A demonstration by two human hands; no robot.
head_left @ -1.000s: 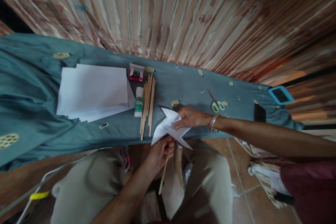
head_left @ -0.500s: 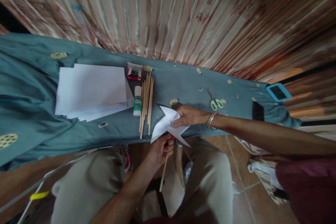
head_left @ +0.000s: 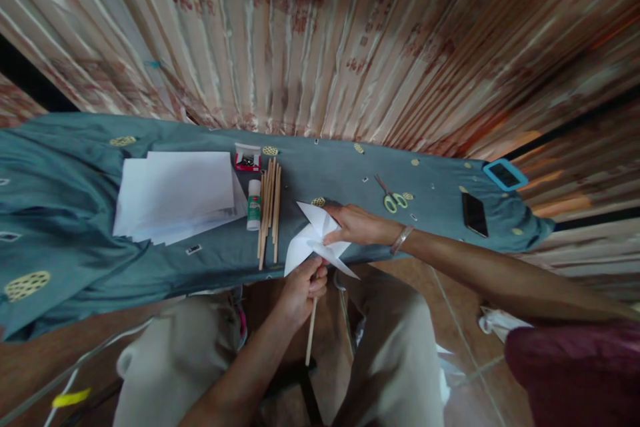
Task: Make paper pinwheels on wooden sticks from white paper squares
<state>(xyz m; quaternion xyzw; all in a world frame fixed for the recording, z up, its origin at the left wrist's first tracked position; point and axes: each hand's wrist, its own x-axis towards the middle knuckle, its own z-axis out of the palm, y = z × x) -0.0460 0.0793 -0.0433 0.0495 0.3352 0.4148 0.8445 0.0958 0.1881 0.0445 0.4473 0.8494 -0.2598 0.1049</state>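
A white paper pinwheel (head_left: 302,247) with pointed blades is held over the front edge of the table. My left hand (head_left: 303,288) is closed around a thin wooden stick (head_left: 311,333), whose lower end hangs down between my knees; its top is hidden behind the paper. My right hand (head_left: 356,225), wearing a bracelet at the wrist, grips the pinwheel from the right, thumb on the front near its centre and fingers behind. How the stick joins the paper cannot be seen.
On the green tablecloth (head_left: 325,170) lie a stack of white paper (head_left: 183,187), a glue stick (head_left: 254,205), several wooden sticks (head_left: 270,203) and a small red box (head_left: 247,159). Scissors (head_left: 393,197), a black phone (head_left: 474,214) and a blue-framed device (head_left: 505,175) are farther right. A pleated curtain (head_left: 300,47) hangs behind.
The view has tilted upward and shifted slightly, so the table items sit lower. Both hands keep their holds on the stick and pinwheel; the right thumb now lies nearer the pinwheel's centre.
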